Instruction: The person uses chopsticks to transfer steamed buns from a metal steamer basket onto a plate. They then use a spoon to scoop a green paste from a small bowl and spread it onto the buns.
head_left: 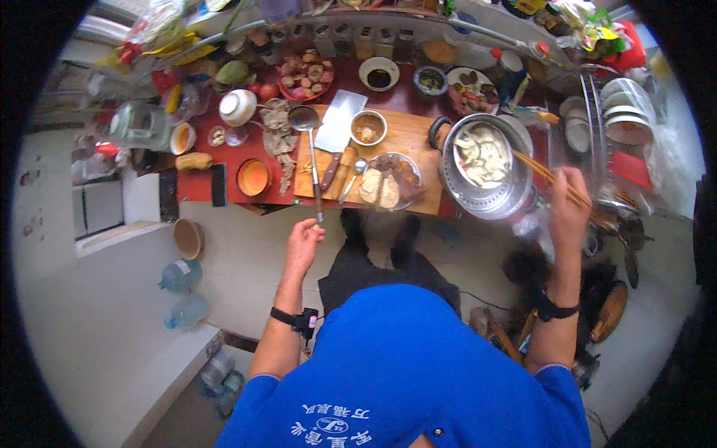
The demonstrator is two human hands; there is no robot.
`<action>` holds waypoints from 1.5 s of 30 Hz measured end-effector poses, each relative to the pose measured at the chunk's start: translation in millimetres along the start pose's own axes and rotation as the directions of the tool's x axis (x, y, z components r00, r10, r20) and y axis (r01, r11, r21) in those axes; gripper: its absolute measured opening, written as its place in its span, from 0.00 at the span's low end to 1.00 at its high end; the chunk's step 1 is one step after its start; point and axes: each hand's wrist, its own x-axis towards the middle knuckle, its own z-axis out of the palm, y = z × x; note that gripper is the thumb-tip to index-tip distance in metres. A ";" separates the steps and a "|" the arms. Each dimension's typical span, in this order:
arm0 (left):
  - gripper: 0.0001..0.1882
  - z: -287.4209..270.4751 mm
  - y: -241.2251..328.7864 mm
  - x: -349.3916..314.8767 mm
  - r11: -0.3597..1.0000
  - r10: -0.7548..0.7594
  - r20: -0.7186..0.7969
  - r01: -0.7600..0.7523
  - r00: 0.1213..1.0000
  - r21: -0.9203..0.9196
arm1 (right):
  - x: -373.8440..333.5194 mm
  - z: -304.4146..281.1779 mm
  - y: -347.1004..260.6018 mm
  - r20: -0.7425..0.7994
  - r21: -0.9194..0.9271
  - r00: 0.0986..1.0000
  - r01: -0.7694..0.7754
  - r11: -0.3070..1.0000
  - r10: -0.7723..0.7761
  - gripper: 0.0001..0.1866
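Gripping long wooden chopsticks [549, 178], the right hand [569, 211] was closed around their upper ends, and the tips reached over the rim into the steel pot [485, 168]. That pot stood at the right end of the red counter [202, 183], a deep, shiny round vessel with a black handle on its left side, holding pale flat slices in liquid; steam blurred the far rim. Over on the other side, the left hand [302, 243] hung just below the counter edge, fingers loosely curled, right at the end of the ladle [308, 142] handle; whether it actually pinched the handle, I could not tell. The ladle lay along the wooden cutting board [407, 134], bowl up near the cleaver [340, 131]. A glass plate of sliced food [388, 183] sat on the board just left of the pot.
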 end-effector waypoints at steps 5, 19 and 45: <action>0.19 -21.9 6.3 19.4 1.000 -0.017 0.069 0.016 0.997 0.011 | 6.6 9.7 -40.4 -0.044 -0.067 0.995 0.081 0.994 -0.084 0.18; 0.17 -14.3 50.8 47.7 0.995 0.048 0.278 -0.069 0.959 0.066 | -40.3 1.7 -23.7 -0.143 -0.056 0.988 -0.059 0.997 0.051 0.16; 0.29 260.5 232.7 291.1 0.997 0.004 0.247 0.014 0.969 -0.073 | -121.0 -15.8 256.6 0.124 0.089 0.587 -0.809 0.580 0.800 0.14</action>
